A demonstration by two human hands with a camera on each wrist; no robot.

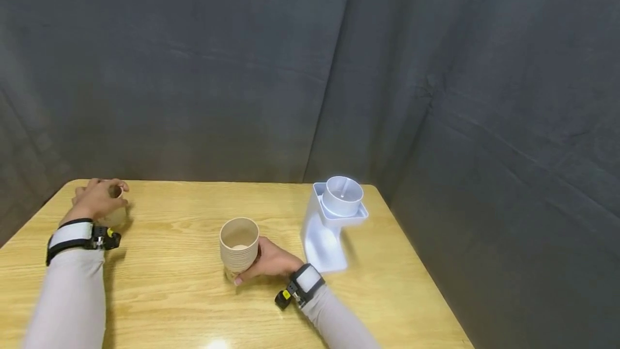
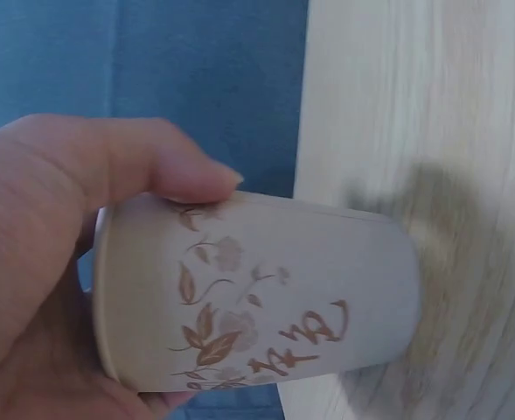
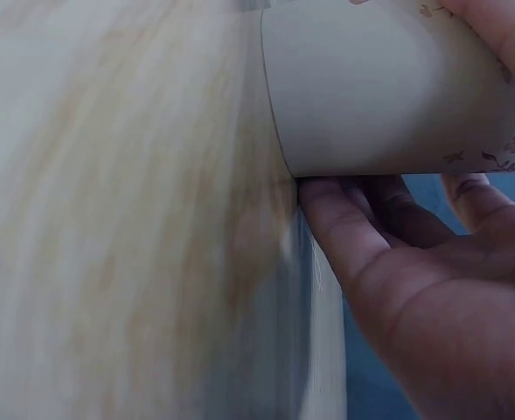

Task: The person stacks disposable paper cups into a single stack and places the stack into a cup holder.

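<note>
At the table's far left corner my left hand [image 1: 98,198] grips a beige paper cup [image 2: 257,297] near its rim, from above. Brown leaves, flowers and written characters decorate the cup's side, and its base is at the wooden tabletop. Near the middle of the table, my right hand [image 1: 273,260] holds a stack of beige paper cups [image 1: 239,252] from the right side, low down. The stack's mouth faces up, and several rims show one below another. In the right wrist view the lowest cup [image 3: 379,96] has its base close to the table; whether it touches cannot be told.
A white plastic stand [image 1: 323,246] with a round open holder [image 1: 343,196] on top stands to the right of my right hand. The light wood table [image 1: 184,306] has dark grey curtains [image 1: 194,69] behind it and along its right side.
</note>
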